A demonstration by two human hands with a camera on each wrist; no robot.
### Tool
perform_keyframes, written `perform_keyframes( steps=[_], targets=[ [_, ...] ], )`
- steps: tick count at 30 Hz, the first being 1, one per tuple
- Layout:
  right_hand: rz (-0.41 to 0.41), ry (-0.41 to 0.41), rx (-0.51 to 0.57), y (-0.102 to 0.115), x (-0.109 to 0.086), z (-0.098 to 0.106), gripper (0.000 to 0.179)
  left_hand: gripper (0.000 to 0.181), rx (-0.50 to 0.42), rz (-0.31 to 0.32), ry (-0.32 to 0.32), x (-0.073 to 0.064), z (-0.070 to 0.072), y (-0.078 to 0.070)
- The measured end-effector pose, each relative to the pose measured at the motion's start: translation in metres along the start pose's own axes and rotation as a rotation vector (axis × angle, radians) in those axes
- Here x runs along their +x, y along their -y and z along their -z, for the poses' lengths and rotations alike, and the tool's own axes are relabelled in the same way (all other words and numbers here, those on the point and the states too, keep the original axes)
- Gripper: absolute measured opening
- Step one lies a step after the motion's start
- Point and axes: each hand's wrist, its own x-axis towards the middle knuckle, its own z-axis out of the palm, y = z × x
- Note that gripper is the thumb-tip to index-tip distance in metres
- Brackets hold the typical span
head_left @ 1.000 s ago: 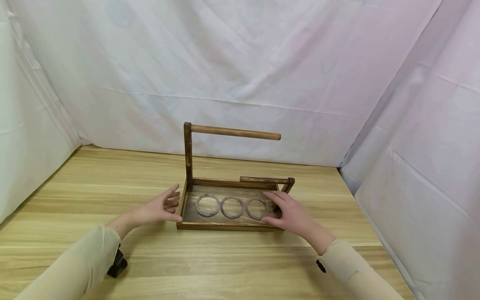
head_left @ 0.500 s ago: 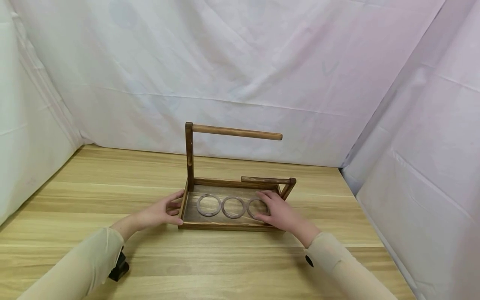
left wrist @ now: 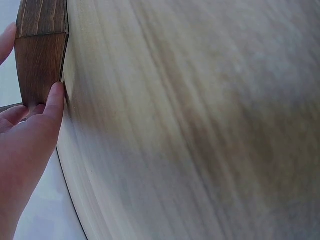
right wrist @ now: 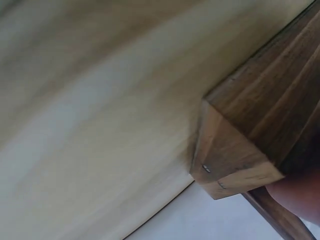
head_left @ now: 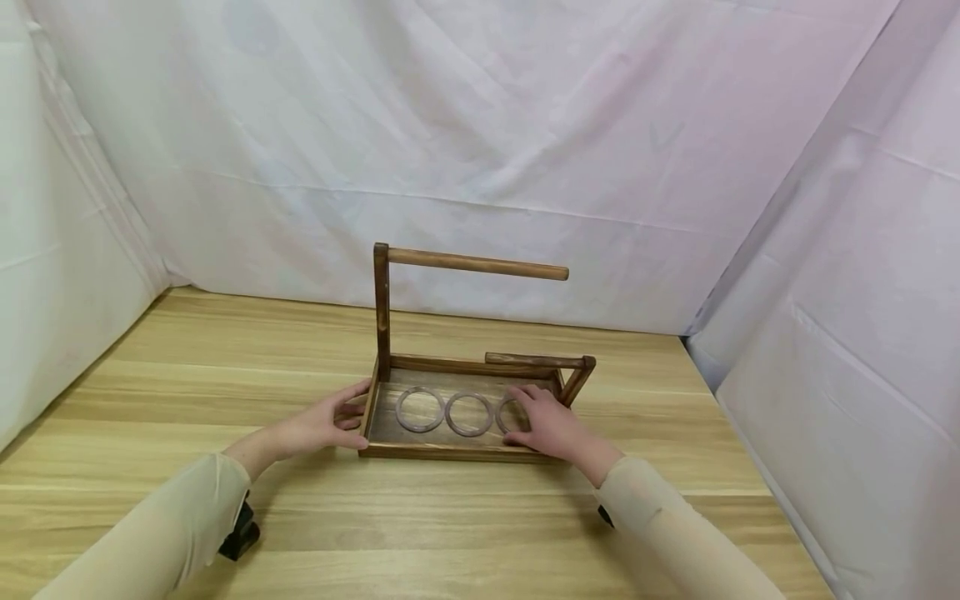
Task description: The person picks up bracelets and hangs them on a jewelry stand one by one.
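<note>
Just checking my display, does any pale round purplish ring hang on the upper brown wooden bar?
No, the three rings lie flat in the brown wooden rectangular tray, and the upper bar is bare.

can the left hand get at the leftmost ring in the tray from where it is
Probably yes, if lifted: the left hand is outside the wooden tray, whose low left wall stands between, but nothing appears to cover the leftmost ring.

Three rings (head_left: 469, 434), one tray (head_left: 450, 452), two rods (head_left: 477, 263)
</note>
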Motion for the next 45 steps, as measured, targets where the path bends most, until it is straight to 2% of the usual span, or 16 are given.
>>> perform_keyframes(
  steps=[9, 15, 29, 45],
  targets=[
    [-0.018, 0.1, -0.034, 0.005, 0.009, 0.007, 0.068, 0.1, 0.003, -0.011, 0.001, 0.001, 0.0, -0.001],
    [-0.012, 0.124, -0.038, 0.007, 0.012, 0.01, 0.065, 0.1, 0.002, -0.016, -0.002, 0.001, 0.0, -0.002],
    [-0.004, 0.074, 0.003, 0.005, 0.013, 0.009, 0.064, 0.099, -0.005, -0.016, -0.003, 0.0, -0.001, -0.001],
    [0.025, -0.015, 0.216, 0.006, 0.0, 0.018, 0.065, 0.101, -0.014, -0.004, 0.001, -0.001, 0.0, -0.001]
  ],
)
